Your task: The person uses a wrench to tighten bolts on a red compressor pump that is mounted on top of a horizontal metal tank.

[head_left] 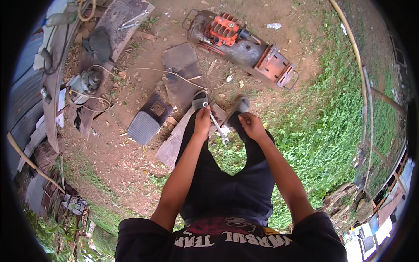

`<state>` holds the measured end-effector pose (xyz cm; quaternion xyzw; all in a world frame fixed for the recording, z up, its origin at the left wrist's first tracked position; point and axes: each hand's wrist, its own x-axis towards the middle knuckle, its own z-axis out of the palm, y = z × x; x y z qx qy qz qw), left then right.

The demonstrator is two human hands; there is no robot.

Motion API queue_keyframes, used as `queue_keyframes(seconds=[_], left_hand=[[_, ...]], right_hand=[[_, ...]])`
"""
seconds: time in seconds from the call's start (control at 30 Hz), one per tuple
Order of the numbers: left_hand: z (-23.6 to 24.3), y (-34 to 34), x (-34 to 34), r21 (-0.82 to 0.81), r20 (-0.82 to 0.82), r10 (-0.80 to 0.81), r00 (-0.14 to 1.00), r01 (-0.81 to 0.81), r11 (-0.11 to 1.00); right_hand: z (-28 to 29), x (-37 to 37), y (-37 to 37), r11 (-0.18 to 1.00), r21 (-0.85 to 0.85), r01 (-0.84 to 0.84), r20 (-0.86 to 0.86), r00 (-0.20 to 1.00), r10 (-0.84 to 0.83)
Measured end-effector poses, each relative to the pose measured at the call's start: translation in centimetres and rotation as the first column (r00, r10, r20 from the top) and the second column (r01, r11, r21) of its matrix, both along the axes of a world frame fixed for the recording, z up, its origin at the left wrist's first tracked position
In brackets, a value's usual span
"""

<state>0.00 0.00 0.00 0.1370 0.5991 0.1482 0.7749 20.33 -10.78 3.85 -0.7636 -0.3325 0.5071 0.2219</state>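
Note:
A silver combination wrench (215,123) is held in my left hand (203,122), its ring end above the fingers and its open end slanting down to the right. My right hand (253,127) is curled closed beside my right leg, apart from the wrench; what its fingers hold, if anything, is hidden. Ahead of both hands on the dirt lies an air compressor, with an orange finned pump head (225,29) on a worn dark tank (245,51).
A grey plastic stool (145,125) stands left of my feet. Flat boards (182,61) lie ahead, crossed by a pale cord (176,75). At left, planks carry wrenches (131,22), a dark cloth (97,45) and a motor-like part (88,81). Low green plants (314,139) spread on the right.

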Motion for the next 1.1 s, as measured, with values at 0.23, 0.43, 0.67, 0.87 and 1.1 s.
queue_keyframes(seconds=[0.23, 0.43, 0.67, 0.87, 1.1], left_hand=[[-24.1, 5.8, 0.9, 0.096, -0.187, -0.499, 0.846, 0.521, 0.848], [-41.1, 3.7, 3.5, 0.010, -0.366, -0.895, 0.256, 0.962, 0.271], [-51.5, 0.3, 4.5, 0.314, -0.701, -0.496, 0.513, 0.846, 0.431], [-53.0, 2.3, 7.0, 0.508, -0.697, -0.286, 0.657, 0.734, 0.450], [-54.4, 8.4, 9.9, 0.665, -0.304, -0.417, 0.857, 0.504, 0.551]], right_hand=[[-32.3, -2.8, 0.8, 0.995, -0.095, 0.018, 0.155, 0.988, -0.003], [-50.9, -4.7, 0.9, 0.968, -0.154, 0.200, 0.260, 0.953, -0.155], [-56.5, -4.0, 0.7, 0.979, 0.180, 0.093, 0.370, 0.916, -0.155], [-57.2, -2.8, 0.7, 0.971, 0.096, -0.220, 0.511, 0.848, 0.141], [-56.3, -1.3, 6.1, 0.862, 0.505, 0.051, 0.245, 0.949, -0.200]])
